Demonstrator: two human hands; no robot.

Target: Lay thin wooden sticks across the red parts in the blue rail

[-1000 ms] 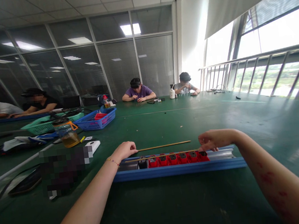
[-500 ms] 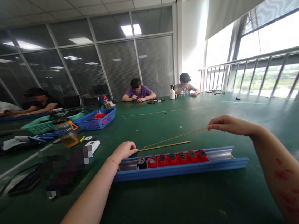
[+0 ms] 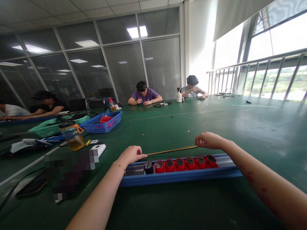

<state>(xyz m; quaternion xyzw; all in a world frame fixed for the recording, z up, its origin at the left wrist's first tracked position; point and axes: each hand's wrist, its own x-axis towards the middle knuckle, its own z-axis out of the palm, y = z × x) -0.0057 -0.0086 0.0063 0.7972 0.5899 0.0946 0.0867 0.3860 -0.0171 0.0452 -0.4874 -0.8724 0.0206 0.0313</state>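
Head view: we see thin sticks (image 3: 171, 150) just beyond the blue channel (image 3: 177, 177), the grip of our left hand (image 3: 132, 154) pinching one end, our right hand (image 3: 209, 140) the other; red blocks (image 3: 180, 167) sit inside the channel on the green surface (image 3: 167, 216).

Behind the rail (image 3: 177, 177) with blocks (image 3: 180, 164) in it, sticks (image 3: 171, 150) stretch between left hand (image 3: 132, 154) and right hand (image 3: 210, 140).

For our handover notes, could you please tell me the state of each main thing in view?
Thin sticks: close together, nearly overlapping
Left hand: closed at their left end
Right hand: closed at their right end
Blue channel: partly filled
Red blocks: six, lined up
Black block: standing left of them
Jar: lidded, partly filled with amber liquid
Roller blind: partly lowered
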